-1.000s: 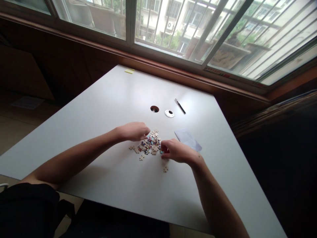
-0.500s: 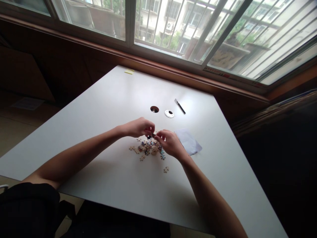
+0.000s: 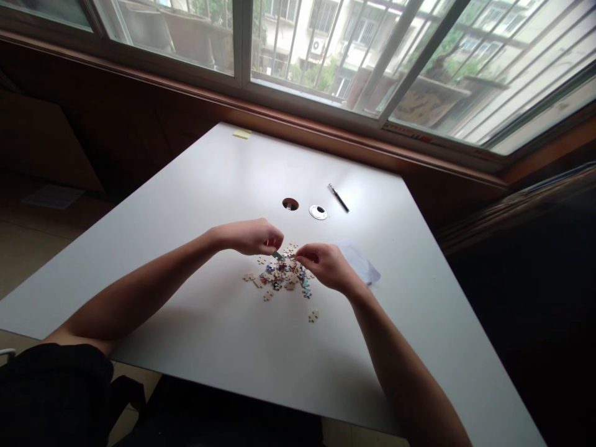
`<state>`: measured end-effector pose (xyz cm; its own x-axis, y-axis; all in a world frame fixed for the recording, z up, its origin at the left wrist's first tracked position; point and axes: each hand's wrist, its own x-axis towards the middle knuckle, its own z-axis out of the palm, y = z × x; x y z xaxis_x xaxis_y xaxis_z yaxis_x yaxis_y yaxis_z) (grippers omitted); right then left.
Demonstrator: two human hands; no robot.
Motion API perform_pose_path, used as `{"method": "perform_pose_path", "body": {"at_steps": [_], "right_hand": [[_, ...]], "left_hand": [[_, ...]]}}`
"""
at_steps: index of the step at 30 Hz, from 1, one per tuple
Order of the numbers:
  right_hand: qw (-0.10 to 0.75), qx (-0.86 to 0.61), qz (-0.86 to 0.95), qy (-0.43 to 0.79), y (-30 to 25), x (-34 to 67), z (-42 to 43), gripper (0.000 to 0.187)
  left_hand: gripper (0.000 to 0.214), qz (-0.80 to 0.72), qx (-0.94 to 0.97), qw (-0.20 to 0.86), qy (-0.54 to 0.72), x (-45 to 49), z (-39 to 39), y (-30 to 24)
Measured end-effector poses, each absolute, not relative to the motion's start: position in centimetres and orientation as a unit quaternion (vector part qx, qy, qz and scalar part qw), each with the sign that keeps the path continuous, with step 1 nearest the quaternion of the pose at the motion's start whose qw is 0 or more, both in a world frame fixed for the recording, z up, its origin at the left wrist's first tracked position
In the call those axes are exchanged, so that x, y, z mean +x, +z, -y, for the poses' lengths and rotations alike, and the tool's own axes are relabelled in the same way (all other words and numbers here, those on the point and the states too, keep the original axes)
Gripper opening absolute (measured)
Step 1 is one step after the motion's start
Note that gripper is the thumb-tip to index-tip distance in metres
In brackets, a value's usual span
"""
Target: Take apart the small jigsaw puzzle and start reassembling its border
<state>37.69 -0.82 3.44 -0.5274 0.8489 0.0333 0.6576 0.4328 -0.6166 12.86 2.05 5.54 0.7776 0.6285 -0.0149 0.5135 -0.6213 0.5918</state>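
Note:
A loose pile of jigsaw puzzle pieces [image 3: 284,273] lies on the white table [image 3: 223,323], some with printed sides up and others showing plain tan backs. Above the pile's far left edge, my left hand [image 3: 261,237] is closed, pinching a dark puzzle piece [image 3: 278,255] between thumb and fingers. My right hand [image 3: 322,262] hovers over the pile's right side with its fingertips pinched together. Whatever sits in that pinch is too small to make out. One tan piece [image 3: 313,316] lies apart, nearer to me.
A clear plastic bag [image 3: 362,264] lies beside my right hand. Farther back are a round cable hole [image 3: 290,204], its silver cover [image 3: 318,212] and a black pen [image 3: 338,198]. Yellow tape [image 3: 242,133] marks the far corner, below the barred window.
My hands have drawn apart, the left one slightly leftward with the dark puzzle piece, the right one slightly rightward. More of the pile shows between them.

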Motion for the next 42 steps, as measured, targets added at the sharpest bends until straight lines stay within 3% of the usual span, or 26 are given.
{"method": "perform_pose_path", "body": {"at_steps": [13, 18, 23, 25, 28, 29, 31, 35, 37, 42], "right_hand": [[0.200, -0.443, 0.768, 0.417, 3.9, 36.6, 1.6, 0.027], [0.189, -0.487, 0.783, 0.339, 3.9, 36.8, 1.6, 0.022], [0.062, -0.485, 0.819, 0.301, 4.3, 38.7, 0.8, 0.024], [0.018, -0.498, 0.825, 0.267, 4.3, 39.6, 0.6, 0.027], [0.005, -0.507, 0.827, 0.242, 3.8, 40.0, 0.7, 0.046], [0.006, -0.506, 0.829, 0.238, 3.5, 39.9, 0.7, 0.046], [0.015, -0.503, 0.832, 0.232, 2.8, 39.3, 0.7, 0.035], [0.046, -0.500, 0.832, 0.236, 2.1, 38.1, 0.3, 0.005], [0.067, -0.502, 0.826, 0.248, 2.3, 38.1, 0.1, 0.005], [0.109, -0.505, 0.798, 0.309, 3.4, 39.0, 0.0, 0.016]], "left_hand": [[0.011, -0.277, 0.888, 0.319, 0.180, 13.6, -1.4, 5.6], [0.012, -0.302, 0.884, 0.302, 0.190, 13.2, -1.8, 5.7], [0.016, -0.290, 0.904, 0.311, 0.047, 12.6, -2.1, 5.3], [0.037, -0.297, 0.912, 0.281, 0.015, 13.0, -1.8, 4.4], [0.088, -0.303, 0.928, 0.214, 0.030, 14.6, -1.0, 2.2], [0.093, -0.297, 0.932, 0.206, 0.035, 15.2, -0.8, 1.5], [0.084, -0.285, 0.933, 0.209, 0.067, 16.1, -0.5, 0.4], [0.034, -0.266, 0.913, 0.275, 0.140, 16.3, -1.0, 0.3], [0.025, -0.277, 0.902, 0.293, 0.152, 15.8, -1.6, 0.8], [0.023, -0.322, 0.871, 0.327, 0.177, 14.4, -2.7, 2.3]]}}
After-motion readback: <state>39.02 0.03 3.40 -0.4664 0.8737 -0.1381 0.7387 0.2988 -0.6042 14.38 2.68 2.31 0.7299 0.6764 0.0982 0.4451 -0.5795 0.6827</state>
